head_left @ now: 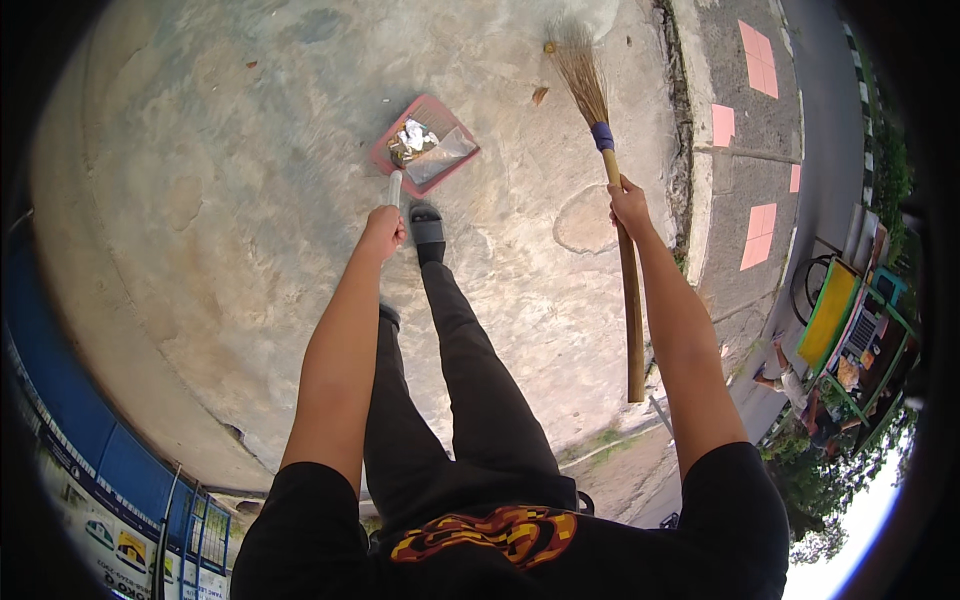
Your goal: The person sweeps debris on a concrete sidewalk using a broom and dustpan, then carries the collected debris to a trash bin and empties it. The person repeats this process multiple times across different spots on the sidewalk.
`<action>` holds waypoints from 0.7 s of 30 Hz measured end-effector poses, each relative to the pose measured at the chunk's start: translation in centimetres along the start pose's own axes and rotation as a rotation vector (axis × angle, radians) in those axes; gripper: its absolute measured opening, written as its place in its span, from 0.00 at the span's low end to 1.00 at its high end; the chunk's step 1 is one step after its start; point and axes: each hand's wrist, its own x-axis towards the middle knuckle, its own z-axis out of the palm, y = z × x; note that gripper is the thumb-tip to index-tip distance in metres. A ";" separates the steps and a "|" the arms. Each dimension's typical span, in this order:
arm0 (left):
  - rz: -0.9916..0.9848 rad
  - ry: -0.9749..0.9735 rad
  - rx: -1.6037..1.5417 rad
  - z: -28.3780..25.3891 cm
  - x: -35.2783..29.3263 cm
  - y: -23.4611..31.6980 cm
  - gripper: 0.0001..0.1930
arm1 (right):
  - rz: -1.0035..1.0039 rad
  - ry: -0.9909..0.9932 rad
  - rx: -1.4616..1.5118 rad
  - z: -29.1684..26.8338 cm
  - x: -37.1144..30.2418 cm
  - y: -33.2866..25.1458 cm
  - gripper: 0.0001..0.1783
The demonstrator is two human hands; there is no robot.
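My left hand (383, 232) is closed round the pale handle of a pink dustpan (428, 108), which is low over or on the concrete just beyond my foot; I cannot tell whether it touches. White crumpled litter (415, 136), brownish bits and a pale sheet-like piece lie in the pan. On the right, my right hand (629, 207) grips the wooden stick of a broom (602, 136) below its purple binding. Its thin bristles fan out away from me, their tips blurred. A dry brown leaf (540, 96) and a small yellowish bit (549, 47) lie beside the bristles.
A long crack (683, 110) runs along the slab's right side. Past it lie a grey strip with pink tiles (758, 58) and a road (835, 110). A yellow and green cart (829, 315) and a person (792, 385) are at far right. Blue panels (85, 400) edge the left.
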 end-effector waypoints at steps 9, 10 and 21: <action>-0.013 0.044 0.006 3.9 0.8 0.9 0.03 | 0.236 -0.400 0.002 5.0 -18.8 8.7 0.31; -0.018 0.046 0.005 3.9 0.9 1.0 0.03 | 0.253 -0.447 0.009 4.9 -21.1 8.9 0.32; -0.077 0.000 -0.149 -1.6 -1.1 -0.6 0.09 | 0.439 -0.655 0.325 -1.6 -25.8 6.4 0.30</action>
